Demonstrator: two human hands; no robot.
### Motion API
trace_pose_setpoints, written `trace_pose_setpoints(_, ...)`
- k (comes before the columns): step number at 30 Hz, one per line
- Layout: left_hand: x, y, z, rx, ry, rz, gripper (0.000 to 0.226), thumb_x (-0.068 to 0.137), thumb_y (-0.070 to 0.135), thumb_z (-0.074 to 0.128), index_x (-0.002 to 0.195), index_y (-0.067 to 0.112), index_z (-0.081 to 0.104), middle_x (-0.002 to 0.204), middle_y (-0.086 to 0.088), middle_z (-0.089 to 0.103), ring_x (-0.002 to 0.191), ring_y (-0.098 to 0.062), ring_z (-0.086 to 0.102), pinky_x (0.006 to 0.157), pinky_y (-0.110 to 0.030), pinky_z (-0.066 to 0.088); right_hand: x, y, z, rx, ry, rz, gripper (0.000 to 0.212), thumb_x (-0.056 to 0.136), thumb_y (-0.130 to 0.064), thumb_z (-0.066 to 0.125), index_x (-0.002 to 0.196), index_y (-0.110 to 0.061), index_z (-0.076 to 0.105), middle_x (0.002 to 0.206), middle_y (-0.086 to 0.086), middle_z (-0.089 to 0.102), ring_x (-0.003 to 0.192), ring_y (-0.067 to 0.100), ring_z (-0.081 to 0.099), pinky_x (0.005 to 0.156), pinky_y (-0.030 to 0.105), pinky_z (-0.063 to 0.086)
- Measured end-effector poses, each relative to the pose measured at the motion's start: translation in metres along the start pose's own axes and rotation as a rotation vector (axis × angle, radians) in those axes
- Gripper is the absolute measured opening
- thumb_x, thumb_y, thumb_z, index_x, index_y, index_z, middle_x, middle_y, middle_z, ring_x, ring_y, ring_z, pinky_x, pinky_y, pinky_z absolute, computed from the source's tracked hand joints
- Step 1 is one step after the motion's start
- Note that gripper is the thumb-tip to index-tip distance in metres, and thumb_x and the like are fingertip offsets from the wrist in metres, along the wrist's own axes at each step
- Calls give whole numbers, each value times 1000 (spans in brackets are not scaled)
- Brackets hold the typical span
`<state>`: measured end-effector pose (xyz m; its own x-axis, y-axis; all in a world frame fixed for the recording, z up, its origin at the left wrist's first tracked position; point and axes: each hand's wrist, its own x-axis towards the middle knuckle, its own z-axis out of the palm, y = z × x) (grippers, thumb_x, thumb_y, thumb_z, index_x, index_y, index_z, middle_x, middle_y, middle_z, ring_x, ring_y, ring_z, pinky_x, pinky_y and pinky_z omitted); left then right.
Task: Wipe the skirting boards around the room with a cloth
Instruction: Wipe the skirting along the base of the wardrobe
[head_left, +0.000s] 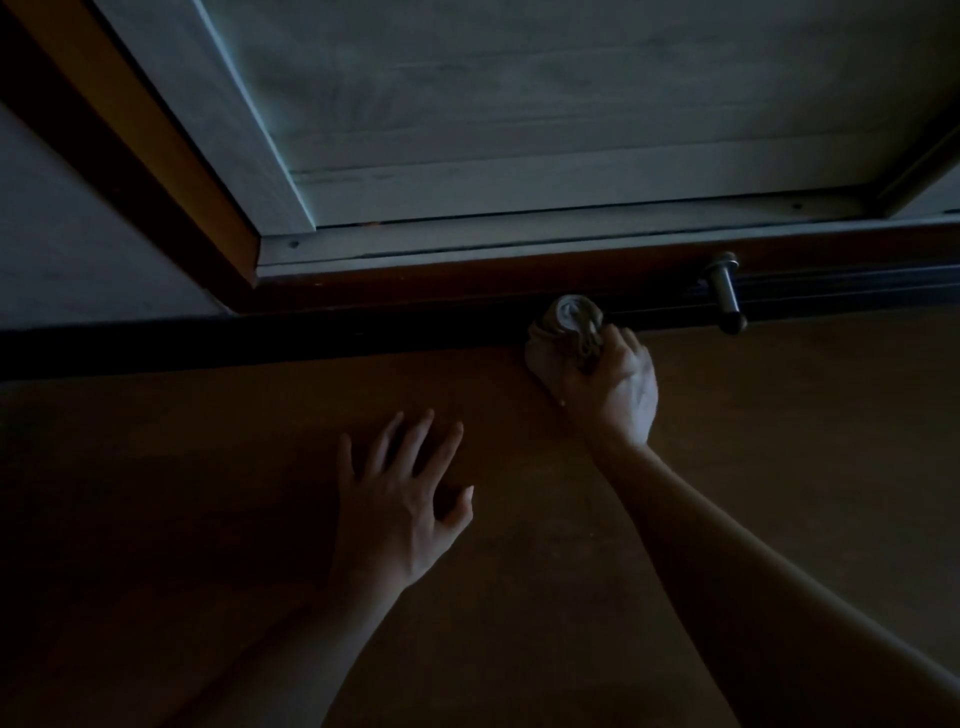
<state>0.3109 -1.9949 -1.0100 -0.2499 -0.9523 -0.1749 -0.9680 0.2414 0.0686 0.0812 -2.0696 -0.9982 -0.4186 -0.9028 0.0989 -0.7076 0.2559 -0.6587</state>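
**A:** Entry 1. What does the cloth look like?

**B:** The cloth (563, 332) is pale, grey-beige as far as the dim light allows. It is bunched into a tight wad, with twisted folds on the side facing up.

**A:** Where is it?

**B:** At the junction of the brown floor (779, 415) and the dark skirting board (260, 340), pushed against the board's face. A metal peg (724, 291) juts from the strip just to its right, not touching it.

**A:** Right hand?

**B:** The right hand (615, 387) grasps the wad from the near side with its fingers curled over it. I cannot tell where the thumb lies. The forearm comes in from the lower right.

**A:** Left hand?

**B:** The left hand (405, 499) lies palm down on the floor, fingers straight and spread, grasping nothing. It is well apart from the cloth, to the left and closer to the camera.

**A:** Surroundings?

**B:** Above the board is a pale panelled door (519, 104) in an orange-brown wooden frame (156, 145). There is a grey wall (78, 249) at far left.
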Motion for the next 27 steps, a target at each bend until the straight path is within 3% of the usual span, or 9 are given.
trace_pose_setpoints(2, 0, 0, 0, 20, -8, 0, 70, 91, 71, 21, 154, 43, 28, 163, 3, 30, 150, -26, 25, 115, -68, 19, 4, 3, 5, -28, 35, -29, 66, 74, -78, 52, 103, -19, 61, 104, -4, 61, 99, 14, 53, 84, 31, 38)
trace_pose_setpoints(4, 0, 1, 0, 30, -11, 1, 69, 91, 70, 21, 154, 42, 29, 163, 2, 30, 150, -27, 26, 114, -69, 19, 6, 13, 5, -37, 106, 8, 53, 79, -64, 55, 102, -18, 60, 105, 0, 63, 102, 21, 56, 87, 34, 39)
trace_pose_setpoints(7, 1, 2, -2, 38, -25, 4, 67, 92, 68, 24, 153, 41, 33, 162, 1, 32, 148, -28, 29, 112, -71, 22, -1, 9, 8, -15, 184, 47, 61, 79, -63, 38, 106, -13, 60, 110, 6, 64, 106, 28, 56, 90, 32, 34)
trace_pose_setpoints(10, 0, 3, -4, 52, -47, 12, 67, 93, 68, 24, 154, 42, 30, 162, 0, 31, 146, -29, 30, 111, -71, 22, -9, -12, 16, -32, 66, -73, 71, 78, -73, 34, 107, -14, 61, 109, 6, 63, 104, 26, 56, 89, 38, 42)
trace_pose_setpoints(13, 0, 4, -5, 46, -55, 18, 67, 93, 67, 20, 155, 42, 26, 163, -1, 30, 146, -30, 30, 110, -72, 23, -3, -11, 13, -86, 23, -112, 59, 79, -68, 48, 105, -16, 60, 106, 4, 63, 101, 24, 57, 82, 35, 40)
trace_pose_setpoints(16, 2, 2, 1, 43, -51, 2, 70, 89, 71, 2, 155, 49, 4, 168, 3, 11, 152, -27, 12, 115, -70, 12, 7, 15, -6, -81, 81, 9, 42, 85, -47, 62, 110, -14, 61, 110, 4, 63, 105, 25, 57, 85, 32, 39)
trace_pose_setpoints(19, 2, 2, 1, 4, -28, 0, 70, 90, 70, 1, 156, 48, 10, 168, 3, 12, 152, -28, 12, 115, -69, 11, 11, 29, -26, -10, 167, 149, 63, 76, -61, 44, 112, -13, 60, 115, 6, 62, 112, 27, 55, 89, 30, 34)
trace_pose_setpoints(22, 1, 3, -2, 20, -59, 0, 70, 91, 69, 4, 156, 46, 14, 168, 2, 15, 152, -28, 15, 115, -70, 12, 9, 21, -27, 37, 163, 142, 77, 66, -68, 33, 112, -12, 61, 115, 5, 62, 111, 25, 54, 88, 28, 31)
trace_pose_setpoints(27, 0, 4, -4, 25, -54, -1, 68, 93, 68, 8, 156, 45, 20, 166, 2, 21, 151, -28, 19, 114, -69, 16, 12, 27, -24, 9, 142, 147, 37, 84, -39, 56, 108, -12, 62, 113, 4, 63, 110, 26, 57, 91, 36, 42)
